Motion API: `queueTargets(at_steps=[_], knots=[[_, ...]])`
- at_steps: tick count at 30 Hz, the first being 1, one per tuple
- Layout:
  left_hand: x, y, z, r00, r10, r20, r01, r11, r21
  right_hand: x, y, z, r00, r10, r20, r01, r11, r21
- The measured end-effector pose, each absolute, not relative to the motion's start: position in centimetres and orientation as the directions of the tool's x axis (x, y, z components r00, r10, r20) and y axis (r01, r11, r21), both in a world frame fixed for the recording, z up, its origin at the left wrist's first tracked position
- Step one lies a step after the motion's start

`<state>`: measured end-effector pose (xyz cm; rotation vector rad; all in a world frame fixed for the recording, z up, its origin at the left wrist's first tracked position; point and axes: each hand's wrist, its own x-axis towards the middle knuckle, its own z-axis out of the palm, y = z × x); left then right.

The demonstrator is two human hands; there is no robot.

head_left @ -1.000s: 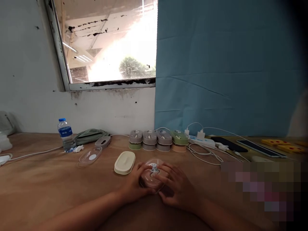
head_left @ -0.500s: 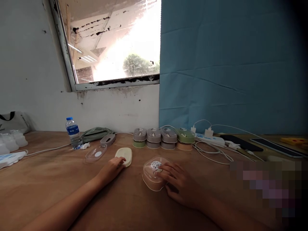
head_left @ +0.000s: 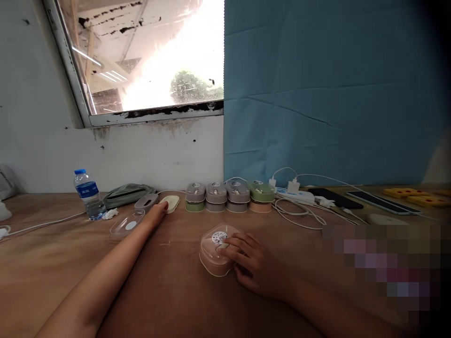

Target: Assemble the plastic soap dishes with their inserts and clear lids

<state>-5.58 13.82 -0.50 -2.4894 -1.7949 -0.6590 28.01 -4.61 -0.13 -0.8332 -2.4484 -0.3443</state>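
Observation:
My right hand [head_left: 255, 265] rests on a peach lunch box [head_left: 215, 265] with a clear domed lid bearing a round printed sticker. Its fingers lie over the lid and the thumb is against the side. Further off to the left, my left hand [head_left: 159, 212] grips the near left edge of a cream oval lid-like piece [head_left: 172, 203]; most of its fingertips are hidden. Beside that hand lie a grey oval piece with a slot [head_left: 146, 201] and a clear plastic cover [head_left: 123, 227] with a white round sticker, partly behind the forearm.
Several two-tier lunch boxes [head_left: 216, 196] stand in a row near the wall. To the left are a water bottle [head_left: 89, 195], a green pouch [head_left: 127, 194] and crumpled tissue [head_left: 110, 214]. White cables [head_left: 299, 213], a power strip [head_left: 298, 195] and phones [head_left: 336, 198] lie at the right.
My left hand has moved away toward the wall, taking the cream piece beside the grey slotted one. My right hand stays on the peach lunch box. The view has turned slightly right.

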Motion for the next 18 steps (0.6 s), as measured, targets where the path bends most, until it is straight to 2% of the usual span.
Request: queueTargets(at_steps=[6, 11, 15, 18], knots=[[-6.6, 15.4, -0.6, 0.219, 0.918, 0.331, 0.934, -0.295, 0.201, 28.0, -4.8, 0.0, -0.676, 0.492, 0.549, 0.622, 0.780, 0.067], [-6.3, 14.8, 0.0, 0.204, 0.913, 0.353, 0.927, -0.296, 0.229, 28.1, -4.6, -0.2, -0.673, 0.492, 0.553, 0.626, 0.777, 0.071], [-3.2, 11.9, 0.9, 0.200, 0.860, 0.470, 0.899, -0.352, 0.260, 28.1, -4.6, -0.3, -0.674, 0.488, 0.555, 0.620, 0.782, 0.065], [0.7, 7.4, 1.3, 0.260, 0.795, 0.548, 0.838, -0.468, 0.281, 28.0, -4.7, -0.2, -0.652, 0.514, 0.558, 0.630, 0.776, 0.022]])
